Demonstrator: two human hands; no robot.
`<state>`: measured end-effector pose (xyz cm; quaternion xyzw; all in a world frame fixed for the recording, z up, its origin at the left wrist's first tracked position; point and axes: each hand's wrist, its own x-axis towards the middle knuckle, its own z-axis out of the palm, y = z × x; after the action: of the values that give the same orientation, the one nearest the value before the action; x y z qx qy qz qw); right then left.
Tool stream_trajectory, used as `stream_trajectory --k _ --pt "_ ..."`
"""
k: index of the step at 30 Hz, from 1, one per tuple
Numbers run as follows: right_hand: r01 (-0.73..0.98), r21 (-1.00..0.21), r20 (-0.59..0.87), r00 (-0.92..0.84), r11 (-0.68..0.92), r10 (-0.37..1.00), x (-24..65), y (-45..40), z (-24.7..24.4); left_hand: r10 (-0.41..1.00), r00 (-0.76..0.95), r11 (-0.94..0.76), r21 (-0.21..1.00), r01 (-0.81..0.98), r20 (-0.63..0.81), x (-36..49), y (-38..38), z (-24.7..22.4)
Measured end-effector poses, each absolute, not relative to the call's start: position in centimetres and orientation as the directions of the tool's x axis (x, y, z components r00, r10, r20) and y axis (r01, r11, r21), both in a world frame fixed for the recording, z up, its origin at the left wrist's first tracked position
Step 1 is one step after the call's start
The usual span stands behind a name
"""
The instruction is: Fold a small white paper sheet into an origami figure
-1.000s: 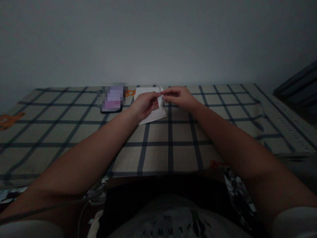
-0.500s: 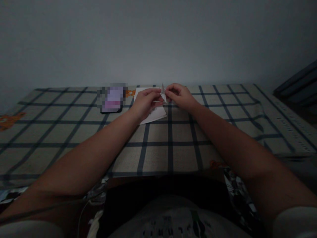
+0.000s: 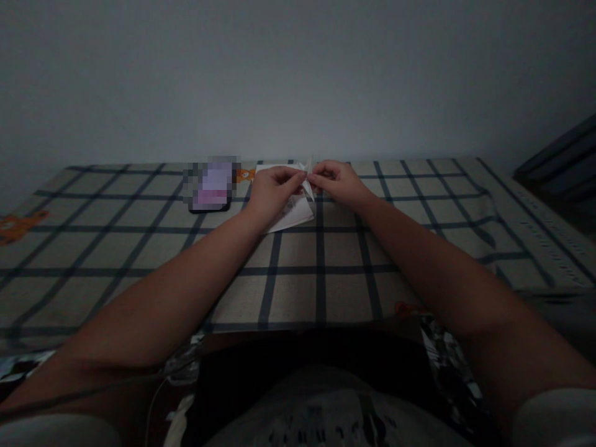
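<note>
A small piece of folded white paper point(image 3: 309, 189) is pinched between my two hands, its pointed tips showing above and below the fingers. My left hand point(image 3: 274, 191) grips it from the left with thumb and fingers, and my right hand point(image 3: 338, 181) holds its right side the same way. The fingertips of both hands nearly meet and hide the middle of the folded paper. Under my left hand lies a flat white sheet point(image 3: 294, 215) with faint marks on it, partly covered by the hand and wrist.
A phone point(image 3: 213, 185) with a lit, blurred screen lies left of the sheet. The checked tablecloth point(image 3: 298, 292), printed with orange bears, covers the table up to the grey wall point(image 3: 298, 81). A cable point(image 3: 149, 410) hangs below the table edge at lower left.
My fingertips have come closer together on the folded paper, which has turned and shows a longer lower point. My right hand has dropped slightly. The phone has not moved.
</note>
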<state>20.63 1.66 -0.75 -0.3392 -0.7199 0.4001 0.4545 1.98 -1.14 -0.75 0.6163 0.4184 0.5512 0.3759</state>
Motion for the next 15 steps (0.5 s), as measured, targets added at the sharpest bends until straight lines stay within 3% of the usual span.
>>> stream_trajectory --k 6,15 --pt "0.088 -0.895 0.376 -0.375 0.437 0.847 20.9 1.7 -0.6 0.836 0.087 -0.539 0.777 0.325 0.543 1.6 -0.5 -1.2" --pt "-0.07 -0.921 0.385 -0.303 0.382 0.872 20.4 3.1 -2.0 0.818 0.125 -0.574 0.786 0.229 0.561 1.5 0.1 -1.8"
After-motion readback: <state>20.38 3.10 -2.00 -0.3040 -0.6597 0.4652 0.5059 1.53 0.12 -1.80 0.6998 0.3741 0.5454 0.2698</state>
